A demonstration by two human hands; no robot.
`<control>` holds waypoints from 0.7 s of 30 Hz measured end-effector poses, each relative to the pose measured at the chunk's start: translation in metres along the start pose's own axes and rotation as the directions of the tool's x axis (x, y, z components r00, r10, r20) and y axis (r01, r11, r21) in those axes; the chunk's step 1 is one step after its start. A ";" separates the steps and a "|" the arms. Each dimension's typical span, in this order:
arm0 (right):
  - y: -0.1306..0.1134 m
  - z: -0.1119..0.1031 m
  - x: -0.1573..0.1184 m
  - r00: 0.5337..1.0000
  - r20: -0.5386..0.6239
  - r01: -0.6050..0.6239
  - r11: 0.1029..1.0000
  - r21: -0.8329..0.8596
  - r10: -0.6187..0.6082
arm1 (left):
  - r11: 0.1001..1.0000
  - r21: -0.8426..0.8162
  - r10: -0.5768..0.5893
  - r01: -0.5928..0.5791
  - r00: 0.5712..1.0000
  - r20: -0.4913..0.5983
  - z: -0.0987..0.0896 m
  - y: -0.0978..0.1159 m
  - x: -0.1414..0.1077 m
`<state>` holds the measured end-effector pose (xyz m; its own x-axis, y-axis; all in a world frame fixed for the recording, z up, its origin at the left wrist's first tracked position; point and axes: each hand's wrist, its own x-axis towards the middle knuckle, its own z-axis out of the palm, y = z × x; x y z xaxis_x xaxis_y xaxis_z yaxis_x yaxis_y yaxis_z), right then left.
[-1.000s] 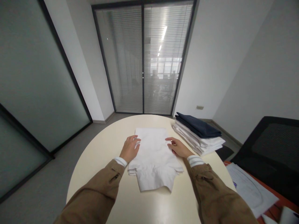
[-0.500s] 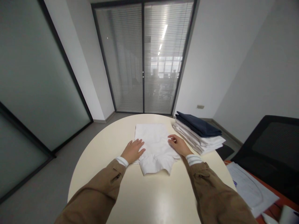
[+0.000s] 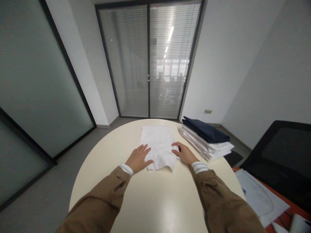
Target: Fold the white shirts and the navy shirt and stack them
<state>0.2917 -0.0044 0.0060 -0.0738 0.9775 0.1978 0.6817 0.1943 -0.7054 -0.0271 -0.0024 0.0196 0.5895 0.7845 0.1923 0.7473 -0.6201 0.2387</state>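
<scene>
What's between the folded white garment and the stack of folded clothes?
The right hand lies there, fingers on the folded white garment, in the head view.

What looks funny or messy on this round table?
The white cloth between the left hand and right hand looks a bit odd: its near end is wrinkled and uneven. The folded stack beside it looks much neater.

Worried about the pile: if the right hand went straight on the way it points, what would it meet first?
The folded white garment, whose edge the right hand already seems to reach, though depth is unclear. The stack of folded clothes lies off that line.
</scene>
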 end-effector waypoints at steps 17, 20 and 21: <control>-0.011 -0.004 -0.008 0.968 0.250 -0.151 0.872 0.466 0.034 | 0.992 -0.080 0.066 -0.100 0.935 -0.349 -0.013 -0.033 -0.006; -0.013 -0.005 -0.009 0.961 0.275 -0.139 0.878 0.458 0.008 | 0.999 -0.042 -0.040 0.029 0.952 -0.303 -0.020 -0.027 -0.007; -0.014 -0.005 -0.010 0.961 0.277 -0.115 0.885 0.450 -0.016 | 0.996 -0.032 -0.086 0.081 0.959 -0.269 -0.021 -0.026 -0.008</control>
<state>0.2866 -0.0168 0.0175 -0.2839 0.9588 0.0130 0.2842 0.0971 -0.9538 -0.0575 0.0074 0.0321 0.4186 0.8051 0.4202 0.7823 -0.5546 0.2835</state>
